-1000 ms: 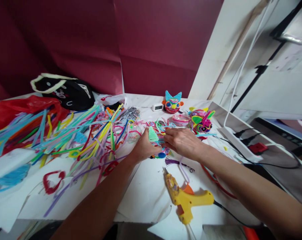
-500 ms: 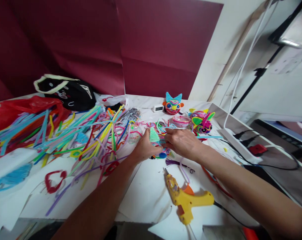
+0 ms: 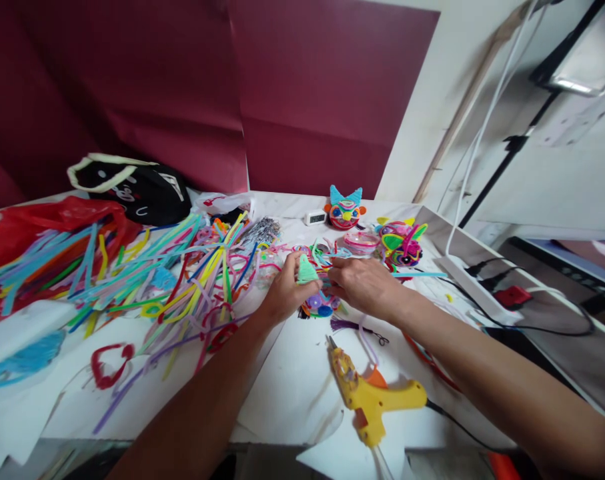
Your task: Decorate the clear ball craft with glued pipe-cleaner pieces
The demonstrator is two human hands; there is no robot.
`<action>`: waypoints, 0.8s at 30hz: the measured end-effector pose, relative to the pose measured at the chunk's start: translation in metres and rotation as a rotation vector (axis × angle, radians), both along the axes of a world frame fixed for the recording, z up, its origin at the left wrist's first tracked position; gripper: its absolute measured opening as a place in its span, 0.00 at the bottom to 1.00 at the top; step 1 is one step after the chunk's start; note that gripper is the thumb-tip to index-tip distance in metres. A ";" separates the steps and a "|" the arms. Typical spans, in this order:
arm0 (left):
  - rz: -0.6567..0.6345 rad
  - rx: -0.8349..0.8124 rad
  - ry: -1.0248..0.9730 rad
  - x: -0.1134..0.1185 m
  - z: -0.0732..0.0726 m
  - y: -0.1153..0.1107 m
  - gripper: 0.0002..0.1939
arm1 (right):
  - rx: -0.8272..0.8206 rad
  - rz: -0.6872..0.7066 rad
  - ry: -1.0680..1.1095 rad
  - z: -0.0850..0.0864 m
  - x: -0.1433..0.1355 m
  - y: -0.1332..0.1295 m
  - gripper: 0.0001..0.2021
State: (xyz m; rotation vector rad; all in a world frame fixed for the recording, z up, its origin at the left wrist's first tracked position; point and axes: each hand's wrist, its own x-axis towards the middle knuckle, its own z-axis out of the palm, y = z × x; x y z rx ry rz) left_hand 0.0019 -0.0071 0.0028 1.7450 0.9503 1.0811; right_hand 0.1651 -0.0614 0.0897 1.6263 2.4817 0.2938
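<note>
My left hand (image 3: 288,293) grips a colourful pipe-cleaner craft (image 3: 318,303) from its left side, its thumb beside a light green triangular piece (image 3: 307,270) that stands up on the craft. On the right side of the same craft, my right hand (image 3: 359,283) has its fingers bent against it; its fingertips are hidden. Purple and blue round parts show on the near side of the craft. A yellow glue gun (image 3: 377,400) lies on the white table just in front, near a purple tassel (image 3: 352,325).
Loose pipe cleaners (image 3: 182,267) cover the left. Two finished-looking crafts, one blue-eared (image 3: 346,208) and one pink (image 3: 402,243), stand behind. A power strip (image 3: 482,293) lies right; a black bag (image 3: 137,193) sits at the back left.
My left thumb has shifted up on the craft, so more of its purple and blue near side shows. The whole view has moved slightly.
</note>
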 end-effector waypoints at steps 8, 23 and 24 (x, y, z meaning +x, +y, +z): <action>0.386 0.628 -0.001 -0.009 0.019 -0.008 0.13 | -0.023 -0.030 0.018 0.003 -0.001 0.002 0.13; -0.165 1.064 0.535 -0.007 0.041 -0.019 0.11 | -0.034 -0.051 0.094 0.003 0.003 0.013 0.14; -0.189 1.095 0.578 -0.008 0.041 -0.019 0.12 | -0.036 -0.051 0.099 0.003 0.003 0.013 0.14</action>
